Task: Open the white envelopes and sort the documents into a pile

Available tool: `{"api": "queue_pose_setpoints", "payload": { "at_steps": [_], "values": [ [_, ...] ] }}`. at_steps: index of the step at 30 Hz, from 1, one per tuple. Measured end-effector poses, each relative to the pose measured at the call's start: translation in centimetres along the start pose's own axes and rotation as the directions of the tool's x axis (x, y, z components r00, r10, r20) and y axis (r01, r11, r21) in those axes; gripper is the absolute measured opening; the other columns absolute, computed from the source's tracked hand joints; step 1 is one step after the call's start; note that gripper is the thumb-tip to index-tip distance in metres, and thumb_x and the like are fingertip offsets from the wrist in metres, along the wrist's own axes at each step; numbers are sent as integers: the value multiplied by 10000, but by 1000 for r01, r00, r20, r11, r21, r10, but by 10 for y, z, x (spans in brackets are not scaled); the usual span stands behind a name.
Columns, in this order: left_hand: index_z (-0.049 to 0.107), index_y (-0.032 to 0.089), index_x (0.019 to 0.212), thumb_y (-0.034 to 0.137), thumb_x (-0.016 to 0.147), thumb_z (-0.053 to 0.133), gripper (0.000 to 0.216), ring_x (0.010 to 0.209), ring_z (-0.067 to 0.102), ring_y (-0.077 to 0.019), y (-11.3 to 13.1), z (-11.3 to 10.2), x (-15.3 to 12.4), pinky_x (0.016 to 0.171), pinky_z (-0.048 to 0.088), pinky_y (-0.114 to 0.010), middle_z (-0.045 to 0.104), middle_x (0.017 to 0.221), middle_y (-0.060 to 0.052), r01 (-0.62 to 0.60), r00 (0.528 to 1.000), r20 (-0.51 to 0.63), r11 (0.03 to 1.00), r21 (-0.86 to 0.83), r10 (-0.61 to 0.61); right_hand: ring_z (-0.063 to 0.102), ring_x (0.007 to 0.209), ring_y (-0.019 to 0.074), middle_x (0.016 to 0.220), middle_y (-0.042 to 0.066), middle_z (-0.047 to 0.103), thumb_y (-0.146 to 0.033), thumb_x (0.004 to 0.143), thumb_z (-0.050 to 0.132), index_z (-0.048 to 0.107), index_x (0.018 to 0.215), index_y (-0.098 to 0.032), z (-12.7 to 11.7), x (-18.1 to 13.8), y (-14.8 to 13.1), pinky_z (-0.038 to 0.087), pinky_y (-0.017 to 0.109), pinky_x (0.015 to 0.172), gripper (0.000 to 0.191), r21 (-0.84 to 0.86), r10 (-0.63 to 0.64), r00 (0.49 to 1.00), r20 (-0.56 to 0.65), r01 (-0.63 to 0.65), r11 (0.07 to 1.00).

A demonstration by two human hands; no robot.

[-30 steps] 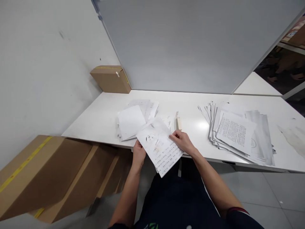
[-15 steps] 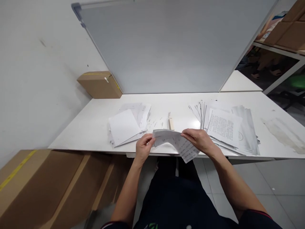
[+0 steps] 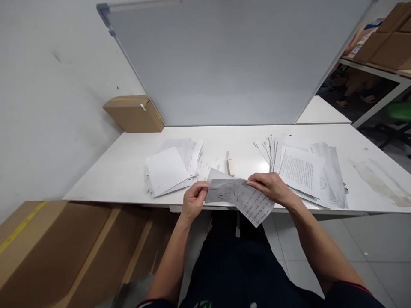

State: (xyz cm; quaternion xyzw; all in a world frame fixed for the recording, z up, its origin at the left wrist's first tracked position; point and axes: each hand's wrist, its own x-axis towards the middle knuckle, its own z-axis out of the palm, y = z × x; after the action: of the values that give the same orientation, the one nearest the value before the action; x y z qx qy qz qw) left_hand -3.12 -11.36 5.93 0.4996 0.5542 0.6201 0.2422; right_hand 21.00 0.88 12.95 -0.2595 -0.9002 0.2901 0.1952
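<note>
A partly folded sheet of paper [image 3: 239, 195] with rows of print is stretched between my hands over the table's front edge. My left hand [image 3: 194, 200] pinches its left end. My right hand [image 3: 269, 186] grips its upper edge farther right, thumb and fingers pressed together. Just beyond the sheet, a small cream-coloured block [image 3: 230, 167] lies on the table. Left of my hands is a pile of mostly blank papers [image 3: 168, 169]; to the right spreads a larger pile of papers [image 3: 302, 171], a printed page on top.
A whiteboard [image 3: 218, 64] rises behind the white table [image 3: 105, 175]. One cardboard box [image 3: 133, 114] sits at the back left corner, and large cartons [image 3: 58, 248] stand below on the left. Behind at the right, a person's legs and more boxes [image 3: 382, 49] show.
The sheet has straightened from a curved bend and hangs lower, its printed corner farther down and right. A pale corner now sticks up behind it. Both hands keep their grip.
</note>
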Motion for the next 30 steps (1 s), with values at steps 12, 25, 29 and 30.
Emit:
{"api": "queue_pose_setpoints", "payload": {
  "at_steps": [12,25,29,30],
  "values": [
    [636,183,944,618,753,486,499,1044,506,-246,14,4,4,889,427,-403,522,1095,-124,-271,945,256,924,269,203,521,531,111,666,21,644,-384,930,361,634,818,-205,10,-4,3,278,231,454,345,-431,-83,992,-91,36,902],
    [642,191,842,233,791,596,80,683,616,-146,-8,14,4,630,485,-265,666,739,-21,-242,965,37,826,510,260,614,773,180,878,36,669,-400,770,614,623,930,-209,14,-29,43,484,301,666,249,419,299,948,-106,-230,878],
    [633,192,843,231,793,591,76,673,603,-137,-7,12,5,616,475,-250,647,720,-15,-260,962,64,826,500,265,627,765,206,802,38,677,-419,757,617,674,815,-196,32,-31,54,494,340,685,237,513,383,910,-160,-255,820],
    [629,192,844,231,791,592,76,675,601,-137,-7,12,5,622,474,-250,644,726,-17,-269,959,59,821,504,278,626,766,208,790,36,675,-414,761,615,680,785,-201,34,-29,54,490,339,687,224,498,387,901,-195,-249,831]
  ]
}}
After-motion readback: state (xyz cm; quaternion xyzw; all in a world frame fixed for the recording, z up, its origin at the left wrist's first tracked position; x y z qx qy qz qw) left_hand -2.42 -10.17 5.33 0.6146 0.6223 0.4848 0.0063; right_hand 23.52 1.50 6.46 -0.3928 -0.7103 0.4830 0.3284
